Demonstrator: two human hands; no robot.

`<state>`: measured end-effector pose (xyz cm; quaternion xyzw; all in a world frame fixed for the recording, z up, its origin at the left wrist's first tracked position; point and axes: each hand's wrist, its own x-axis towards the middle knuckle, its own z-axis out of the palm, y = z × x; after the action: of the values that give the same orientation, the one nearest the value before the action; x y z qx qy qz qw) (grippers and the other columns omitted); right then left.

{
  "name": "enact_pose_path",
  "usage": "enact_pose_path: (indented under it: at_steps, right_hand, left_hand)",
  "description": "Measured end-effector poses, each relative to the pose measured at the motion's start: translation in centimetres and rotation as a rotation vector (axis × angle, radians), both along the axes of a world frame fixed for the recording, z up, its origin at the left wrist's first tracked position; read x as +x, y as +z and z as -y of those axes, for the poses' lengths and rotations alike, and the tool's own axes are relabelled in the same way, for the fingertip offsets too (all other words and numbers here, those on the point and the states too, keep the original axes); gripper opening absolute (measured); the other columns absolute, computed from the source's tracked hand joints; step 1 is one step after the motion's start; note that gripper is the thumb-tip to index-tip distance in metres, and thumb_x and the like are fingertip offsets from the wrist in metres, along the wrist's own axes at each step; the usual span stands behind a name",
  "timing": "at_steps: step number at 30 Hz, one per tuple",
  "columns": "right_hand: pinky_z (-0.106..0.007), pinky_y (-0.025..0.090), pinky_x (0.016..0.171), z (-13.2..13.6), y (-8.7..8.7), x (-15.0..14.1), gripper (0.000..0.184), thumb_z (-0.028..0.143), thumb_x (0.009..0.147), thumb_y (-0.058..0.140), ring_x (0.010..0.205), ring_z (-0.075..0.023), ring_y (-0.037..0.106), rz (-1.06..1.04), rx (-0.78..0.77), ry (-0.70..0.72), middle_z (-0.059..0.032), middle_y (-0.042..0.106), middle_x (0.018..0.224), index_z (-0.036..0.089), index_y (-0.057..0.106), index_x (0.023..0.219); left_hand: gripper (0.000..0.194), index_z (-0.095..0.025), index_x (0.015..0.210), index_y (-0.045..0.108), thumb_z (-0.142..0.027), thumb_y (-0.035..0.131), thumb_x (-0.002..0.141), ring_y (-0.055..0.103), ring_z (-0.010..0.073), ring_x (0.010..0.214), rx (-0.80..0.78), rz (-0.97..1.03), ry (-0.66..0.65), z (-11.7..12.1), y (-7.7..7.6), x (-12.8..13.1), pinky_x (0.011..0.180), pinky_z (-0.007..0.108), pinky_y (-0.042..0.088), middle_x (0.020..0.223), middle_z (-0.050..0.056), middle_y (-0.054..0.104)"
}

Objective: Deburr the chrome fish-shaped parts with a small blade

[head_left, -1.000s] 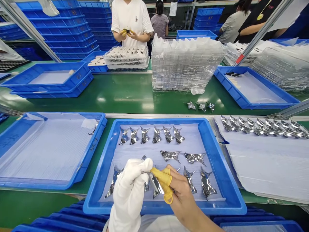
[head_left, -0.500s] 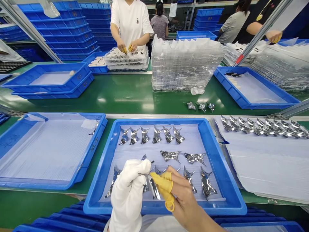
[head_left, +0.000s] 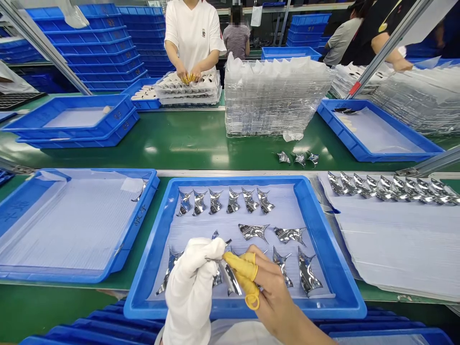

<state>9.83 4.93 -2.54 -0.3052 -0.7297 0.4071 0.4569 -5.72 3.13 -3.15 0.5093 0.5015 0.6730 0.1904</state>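
My left hand (head_left: 190, 287), in a white fabric glove, and my right hand (head_left: 268, 297), bare with yellow finger cots, pinch a mirror-bright curved metal piece (head_left: 230, 278) between them. Both hands hang over a blue plastic tray (head_left: 325, 239) lined with a pale sheet. Several similar pointed metal pieces (head_left: 233, 201) lie in a row at the tray's far side. Two more (head_left: 253, 232) lie in the middle, and others sit close around my fingers, partly hidden by my hands.
A lined blue tray (head_left: 77, 225) stands to the left, and a white sheet (head_left: 395, 249) with a row of metal pieces lies to the right. Beyond the green belt stand stacked clear plastic trays (head_left: 276, 100). A co-worker's hands (head_left: 190, 74) work at a white tray stack.
The metal piece between my fingers has turned slightly, and my hands have barely moved. Across the belt, the co-worker's hands have dropped from chest height to the white tray stack.
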Motion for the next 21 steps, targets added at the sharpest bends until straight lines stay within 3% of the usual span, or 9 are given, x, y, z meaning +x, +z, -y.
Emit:
enact_pose_path:
  at_steps: [3,8,14,17,21]
  right_hand:
    - [-0.031,0.038,0.060,-0.1,-0.1,0.1,0.042,0.004,0.099,0.043,0.069,-0.0202,0.044,0.019,0.045,-0.007,-0.0017,0.057,0.072,0.025,0.072,0.122]
    - [-0.031,0.038,0.060,-0.2,-0.4,-0.2,0.043,-0.001,0.094,0.042,0.069,-0.0203,0.045,0.022,0.093,-0.031,-0.0021,0.057,0.073,0.023,0.073,0.110]
    - [-0.031,0.038,0.060,0.0,-0.3,-0.7,0.037,-0.003,0.093,0.042,0.066,-0.0187,0.044,-0.004,0.109,-0.073,-0.0008,0.055,0.070,0.023,0.066,0.082]
    - [-0.030,0.038,0.059,0.3,-0.2,-0.8,0.039,-0.002,0.093,0.041,0.067,-0.0192,0.044,0.009,0.075,-0.097,-0.0006,0.053,0.069,0.023,0.070,0.088]
    - [-0.030,0.039,0.059,0.7,-0.4,-1.1,0.046,-0.002,0.093,0.043,0.068,-0.0203,0.045,0.040,0.023,-0.121,-0.0007,0.053,0.069,0.023,0.075,0.116]
  left_hand:
    - [0.014,-0.030,0.102,0.080,-0.037,0.075,0.091,0.072,0.0276,0.092,-0.087,0.023,0.058,0.6,-0.9,-0.2,0.082,0.044,0.064,0.095,0.007,0.077]
    - [0.013,-0.030,0.100,0.082,-0.035,0.076,0.089,0.073,0.0320,0.097,-0.176,0.039,0.093,1.2,-1.6,-0.3,0.090,0.050,0.063,0.100,0.007,0.078]
    - [0.015,-0.030,0.106,0.080,-0.029,0.073,0.093,0.074,0.0265,0.097,-0.156,0.062,0.025,0.9,-1.5,0.0,0.089,0.043,0.064,0.103,0.004,0.080]
    - [0.020,-0.031,0.112,0.078,-0.023,0.068,0.097,0.073,0.0194,0.098,-0.115,0.071,-0.086,0.7,-1.6,-0.1,0.088,0.032,0.062,0.104,0.001,0.081]
    - [0.025,-0.030,0.116,0.077,-0.017,0.067,0.098,0.073,0.0168,0.102,-0.106,0.094,-0.103,0.6,-1.9,-0.2,0.093,0.029,0.060,0.108,0.000,0.081]
